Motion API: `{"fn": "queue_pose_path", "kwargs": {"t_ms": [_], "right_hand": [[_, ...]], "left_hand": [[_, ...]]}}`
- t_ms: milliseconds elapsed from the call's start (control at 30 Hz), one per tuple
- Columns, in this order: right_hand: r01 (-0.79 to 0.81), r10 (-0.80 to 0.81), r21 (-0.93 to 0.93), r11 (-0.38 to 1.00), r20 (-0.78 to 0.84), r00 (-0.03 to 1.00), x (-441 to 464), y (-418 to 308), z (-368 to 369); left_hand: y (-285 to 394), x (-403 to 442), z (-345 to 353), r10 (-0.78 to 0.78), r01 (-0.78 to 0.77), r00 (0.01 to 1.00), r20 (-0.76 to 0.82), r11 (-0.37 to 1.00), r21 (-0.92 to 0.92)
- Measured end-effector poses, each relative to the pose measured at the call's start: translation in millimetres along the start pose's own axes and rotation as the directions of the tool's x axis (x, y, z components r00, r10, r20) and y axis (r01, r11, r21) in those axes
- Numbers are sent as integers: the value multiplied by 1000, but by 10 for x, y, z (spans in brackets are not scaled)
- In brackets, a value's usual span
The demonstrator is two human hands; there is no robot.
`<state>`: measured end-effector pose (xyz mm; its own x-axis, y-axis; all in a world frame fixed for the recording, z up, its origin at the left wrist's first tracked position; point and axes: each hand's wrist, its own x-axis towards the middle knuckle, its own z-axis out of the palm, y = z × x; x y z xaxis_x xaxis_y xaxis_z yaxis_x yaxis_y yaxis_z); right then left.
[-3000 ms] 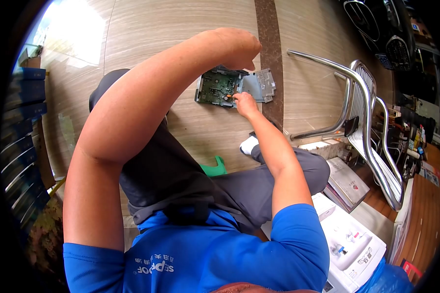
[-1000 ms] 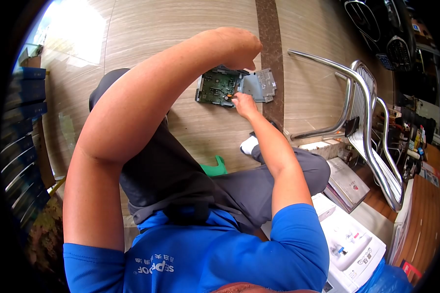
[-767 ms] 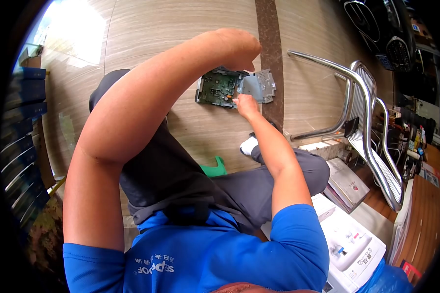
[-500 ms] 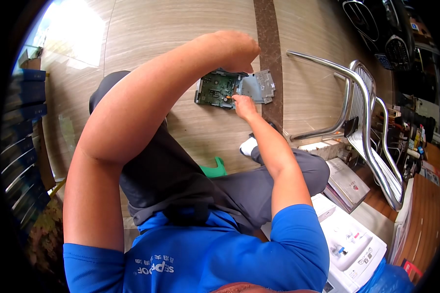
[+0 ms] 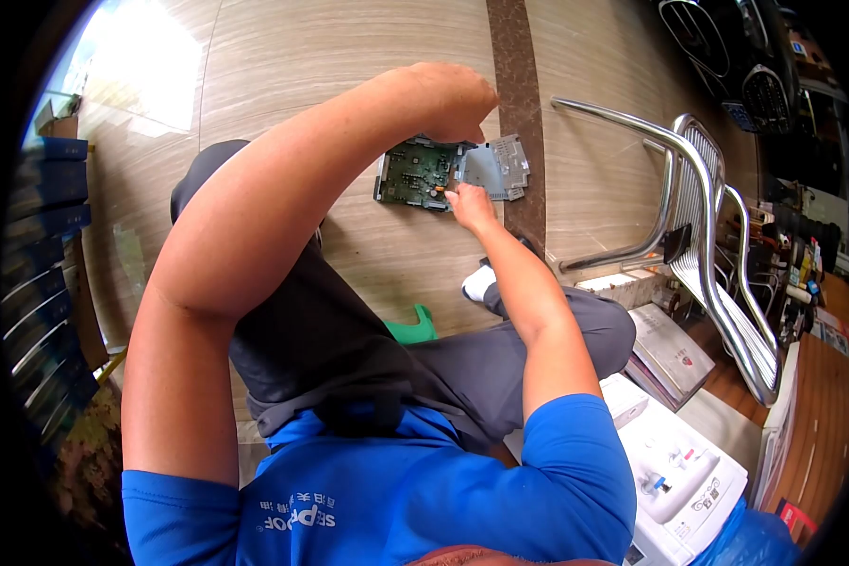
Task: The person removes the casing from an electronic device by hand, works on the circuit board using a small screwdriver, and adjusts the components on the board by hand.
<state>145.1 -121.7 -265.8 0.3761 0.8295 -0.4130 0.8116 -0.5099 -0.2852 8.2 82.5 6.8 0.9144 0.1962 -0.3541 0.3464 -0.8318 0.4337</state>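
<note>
An open electronic unit with a green circuit board [image 5: 413,174] lies on the tiled floor, a grey metal plate [image 5: 482,171] adjoining its right side. Over the unit's far edge bends my left hand [image 5: 462,102]; its fingers point down and are mostly hidden behind the back of the hand, so their grip does not show. My right hand [image 5: 473,204] rests at the near right corner of the board, fingers closed together. Beside its fingertips is a small orange part [image 5: 440,189]. Whatever the right fingers hold is too small to make out.
A green plastic object [image 5: 412,325] sits between my legs. On the right stand a chrome-framed chair [image 5: 703,255], a book or binder [image 5: 672,354] and a white water dispenser [image 5: 684,476]. Blue boxes [image 5: 57,198] are stacked at the left. Black car grilles [image 5: 764,94] are at the far right.
My left hand has shifted very slightly left and down over the unit. The right hand stays at the same corner, and the unit has hardly moved.
</note>
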Motion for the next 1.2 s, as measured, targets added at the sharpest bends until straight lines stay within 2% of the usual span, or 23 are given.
{"fn": "queue_pose_path", "kwargs": {"t_ms": [133, 367, 433, 533, 767, 867, 1033, 1200], "right_hand": [[-11, 13, -35, 999, 51, 999, -7, -9, -33], [38, -37, -38, 999, 35, 999, -7, 77, 59], [176, -176, 17, 984, -40, 984, -10, 127, 94], [206, -205, 20, 978, -50, 977, -20, 162, 125], [186, -187, 67, 980, 12, 982, -15, 137, 107], [100, -100, 105, 989, -9, 995, -21, 102, 94], [22, -23, 4, 1000, 32, 999, -16, 67, 69], [43, -44, 3, 999, 27, 999, -40, 49, 42]], "left_hand": [[-21, 28, 44, 20, -20, 999, -35, 1000, 14], [-7, 34, 27, -7, 7, 1000, 23, 1000, 6], [-8, 27, 28, -11, 11, 1000, 28, 1000, 2], [-28, 23, 44, -10, 10, 1000, 0, 1000, 2], [-48, -1, 33, -4, 4, 1000, 0, 1000, 15], [-61, 19, 58, -1, 1, 1000, 2, 1000, 19], [-59, -1, 42, -7, 7, 1000, 7, 1000, 14], [-61, -10, 42, 0, 1, 1000, -9, 1000, 12]]}}
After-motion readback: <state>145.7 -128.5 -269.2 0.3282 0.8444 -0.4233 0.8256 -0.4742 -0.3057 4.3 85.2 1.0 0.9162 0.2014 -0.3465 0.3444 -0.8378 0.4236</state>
